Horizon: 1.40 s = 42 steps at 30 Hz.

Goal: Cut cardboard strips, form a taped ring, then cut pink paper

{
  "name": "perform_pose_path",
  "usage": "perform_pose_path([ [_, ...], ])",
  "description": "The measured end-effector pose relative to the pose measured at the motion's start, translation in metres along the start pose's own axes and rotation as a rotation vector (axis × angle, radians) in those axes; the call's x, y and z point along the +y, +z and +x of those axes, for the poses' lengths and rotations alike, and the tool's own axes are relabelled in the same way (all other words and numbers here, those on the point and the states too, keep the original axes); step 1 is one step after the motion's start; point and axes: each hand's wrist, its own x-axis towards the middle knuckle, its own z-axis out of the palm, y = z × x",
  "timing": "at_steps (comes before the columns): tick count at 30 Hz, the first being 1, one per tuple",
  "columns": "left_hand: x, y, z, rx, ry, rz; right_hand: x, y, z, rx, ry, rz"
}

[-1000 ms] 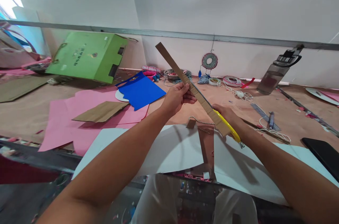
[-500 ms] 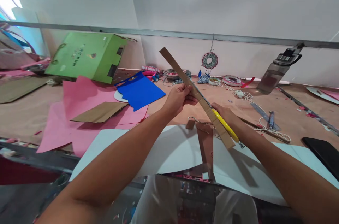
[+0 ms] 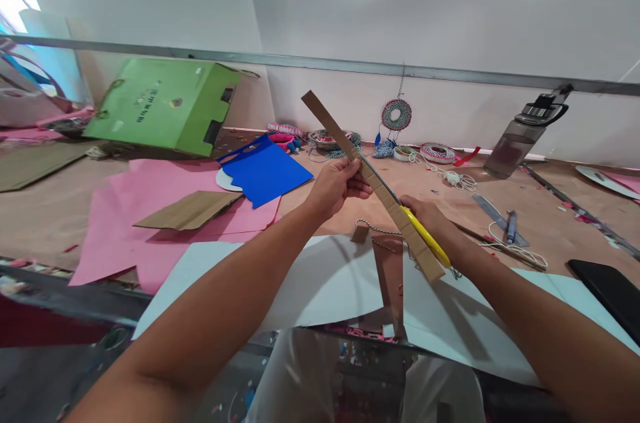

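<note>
My left hand pinches a long, narrow cardboard strip near its middle; the strip slants from upper left to lower right. In my right hand is a pair of scissors with yellow handles. Its metal blades lie along the strip's right edge, close to my left fingertips. How far apart the blades are, I cannot tell. Below the hands lie white sheets, a small brown cardboard piece and a twisted cord.
Pink paper, a folded cardboard piece and a blue sheet lie on the left, before a green box. A bottle, white string, a cutter knife and a black phone are on the right. A dreamcatcher hangs behind.
The view has shifted very slightly. Both hands, the strip and the scissors hold almost the same position.
</note>
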Motion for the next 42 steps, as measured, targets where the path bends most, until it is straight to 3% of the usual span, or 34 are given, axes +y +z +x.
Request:
perform_pose_path([
  [4,0.001,-0.003,0.002,0.028,0.042,-0.021,-0.005,0.000,-0.003,-0.034,0.020,-0.040],
  [11,-0.003,0.009,-0.003,-0.001,-0.007,0.016,-0.007,0.000,-0.004,0.000,0.025,-0.027],
  [19,0.001,0.009,-0.005,-0.001,-0.002,-0.012,-0.020,-0.004,-0.009,-0.024,0.004,0.005],
  [24,0.003,0.006,-0.003,-0.001,-0.003,-0.010,-0.014,-0.001,-0.007,-0.011,0.021,0.024],
  [30,0.005,-0.001,0.001,0.078,0.047,0.026,-0.007,0.004,-0.004,-0.027,0.011,-0.069],
  [37,-0.001,0.009,-0.003,0.022,0.031,0.024,-0.005,0.003,-0.004,0.019,0.040,-0.038],
  [42,0.000,0.009,-0.002,0.034,0.045,0.009,0.000,0.006,0.000,0.021,-0.018,-0.051],
])
